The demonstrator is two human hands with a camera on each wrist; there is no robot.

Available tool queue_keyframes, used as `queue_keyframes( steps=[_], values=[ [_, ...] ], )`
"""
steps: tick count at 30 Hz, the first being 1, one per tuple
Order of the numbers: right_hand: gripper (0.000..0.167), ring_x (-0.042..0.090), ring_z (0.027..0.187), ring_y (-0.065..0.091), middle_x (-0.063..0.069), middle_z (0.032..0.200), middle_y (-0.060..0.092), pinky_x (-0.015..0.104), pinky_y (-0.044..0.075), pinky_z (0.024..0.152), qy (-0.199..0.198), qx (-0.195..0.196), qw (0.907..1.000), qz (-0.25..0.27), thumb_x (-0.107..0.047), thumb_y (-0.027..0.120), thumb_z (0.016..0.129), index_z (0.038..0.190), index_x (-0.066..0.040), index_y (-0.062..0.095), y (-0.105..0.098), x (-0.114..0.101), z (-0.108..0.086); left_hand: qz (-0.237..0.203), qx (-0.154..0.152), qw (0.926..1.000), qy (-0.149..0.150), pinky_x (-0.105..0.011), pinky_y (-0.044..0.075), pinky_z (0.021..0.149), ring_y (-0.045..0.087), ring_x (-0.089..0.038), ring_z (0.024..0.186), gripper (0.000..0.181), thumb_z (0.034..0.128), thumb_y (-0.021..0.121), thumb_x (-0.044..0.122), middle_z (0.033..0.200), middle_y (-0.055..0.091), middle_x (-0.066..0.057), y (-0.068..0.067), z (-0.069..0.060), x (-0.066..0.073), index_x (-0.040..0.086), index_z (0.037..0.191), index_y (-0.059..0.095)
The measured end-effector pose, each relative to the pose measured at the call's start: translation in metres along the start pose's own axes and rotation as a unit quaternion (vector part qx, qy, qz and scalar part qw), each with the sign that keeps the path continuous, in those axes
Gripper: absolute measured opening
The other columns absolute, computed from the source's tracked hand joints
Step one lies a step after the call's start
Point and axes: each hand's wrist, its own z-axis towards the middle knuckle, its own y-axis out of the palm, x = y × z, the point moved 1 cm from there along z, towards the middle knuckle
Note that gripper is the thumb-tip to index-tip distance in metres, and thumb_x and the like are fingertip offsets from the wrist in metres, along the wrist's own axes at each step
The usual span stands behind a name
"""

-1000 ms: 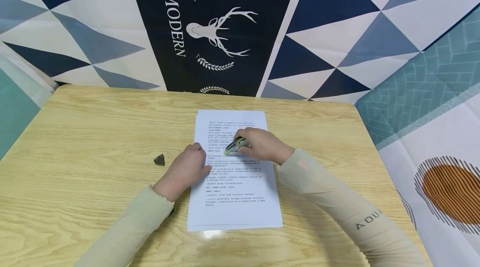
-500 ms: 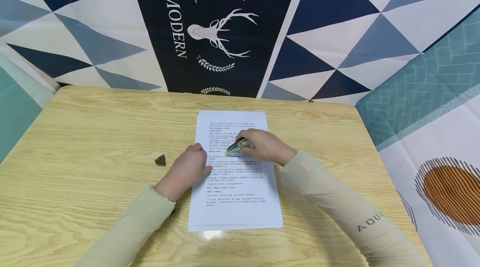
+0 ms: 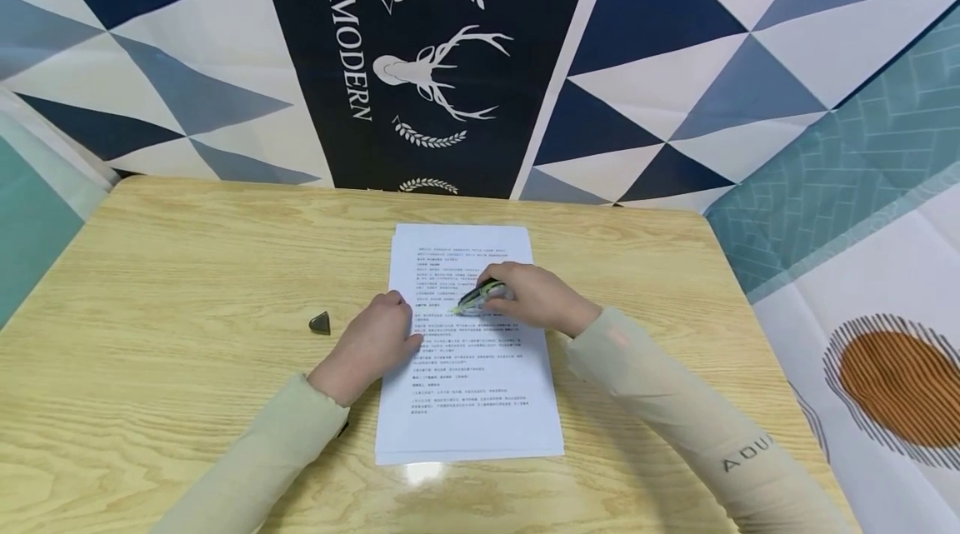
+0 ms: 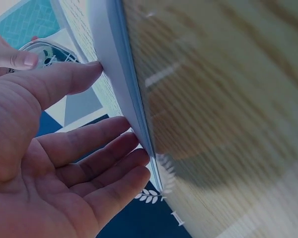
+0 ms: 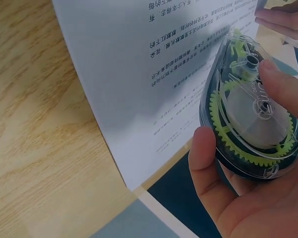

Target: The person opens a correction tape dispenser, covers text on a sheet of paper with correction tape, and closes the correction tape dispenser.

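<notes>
A stack of printed sheets (image 3: 468, 434) lies on the wooden table. Along its left edge rests my left hand (image 3: 369, 344); in the left wrist view the thumb (image 4: 72, 82) lies on the top page, and the other fingertips touch the side of the stack. My right hand (image 3: 536, 296) holds a clear correction tape (image 5: 256, 111) with a green toothed wheel inside, pinched between thumb and fingers. The tape's narrow tip (image 3: 454, 311) points left and down at a line of text in the upper middle of the page. Whether any white tape lies there is too small to tell.
A small dark wedge-shaped piece (image 3: 320, 322) lies on the table (image 3: 202, 267) left of my left hand. Behind the table's far edge hangs a patterned cloth (image 3: 442, 59) with a deer head. More patterned cloth (image 3: 885, 284) hangs at the right.
My right hand has moved slightly to the right with the correction tape, its tip still at the same line. The left hand and the sheets have stayed in place.
</notes>
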Motion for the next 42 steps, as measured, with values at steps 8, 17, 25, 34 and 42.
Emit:
queue_keyframes(
  steps=[8, 17, 25, 34, 42],
  values=[
    [0.027, 0.014, 0.091, 0.058, 0.002, 0.108, 0.064, 0.036, 0.047, 0.085, -0.006, 0.008, 0.9999, -0.004, -0.025, 0.065, 0.088, 0.112, -0.014, 0.061, -0.002, -0.001, -0.008, 0.001, 0.012, 0.9999, 0.009, -0.032, 0.045, 0.069, 0.047, -0.021, 0.079, 0.026, 0.084, 0.066, 0.02, 0.088, 0.056, -0.011, 0.002, -0.004, -0.001, -0.005, 0.086, 0.064],
    [0.026, 0.014, 0.096, 0.059, 0.001, 0.111, 0.064, 0.037, 0.047, 0.087, -0.009, 0.017, 0.9998, 0.008, -0.025, 0.065, 0.088, 0.112, -0.016, 0.061, -0.001, 0.0, -0.014, 0.002, 0.013, 0.9997, 0.02, -0.032, 0.043, 0.068, 0.046, -0.02, 0.076, 0.026, 0.0837, 0.067, 0.023, 0.083, 0.054, -0.008, 0.003, -0.009, -0.002, -0.002, 0.087, 0.064],
    [0.023, 0.014, 0.095, 0.059, 0.0, 0.109, 0.065, 0.036, 0.047, 0.088, -0.004, 0.02, 0.9993, 0.031, -0.023, 0.065, 0.088, 0.11, -0.016, 0.062, 0.002, -0.001, -0.021, -0.004, 0.025, 0.9988, 0.042, -0.029, 0.039, 0.061, 0.043, -0.019, 0.07, 0.022, 0.0824, 0.066, 0.021, 0.074, 0.05, -0.005, 0.001, -0.019, -0.003, 0.0, 0.08, 0.062],
    [0.025, 0.012, 0.094, 0.058, -0.001, 0.108, 0.065, 0.034, 0.046, 0.086, -0.014, 0.02, 0.9984, 0.05, -0.024, 0.065, 0.088, 0.111, -0.016, 0.061, 0.006, -0.003, -0.029, -0.011, 0.039, 0.9978, 0.052, -0.028, 0.037, 0.06, 0.041, -0.018, 0.068, 0.018, 0.0812, 0.065, 0.018, 0.071, 0.048, -0.004, -0.001, -0.029, -0.003, 0.003, 0.074, 0.059],
    [0.024, 0.012, 0.098, 0.058, -0.003, 0.11, 0.065, 0.034, 0.046, 0.088, -0.017, 0.025, 0.9966, 0.076, -0.027, 0.065, 0.088, 0.11, -0.019, 0.061, 0.008, -0.013, -0.038, -0.011, 0.029, 0.9981, 0.053, -0.03, 0.04, 0.064, 0.044, -0.019, 0.07, 0.019, 0.0806, 0.067, 0.02, 0.074, 0.05, -0.004, -0.002, -0.037, -0.001, 0.002, 0.079, 0.061]
  ],
)
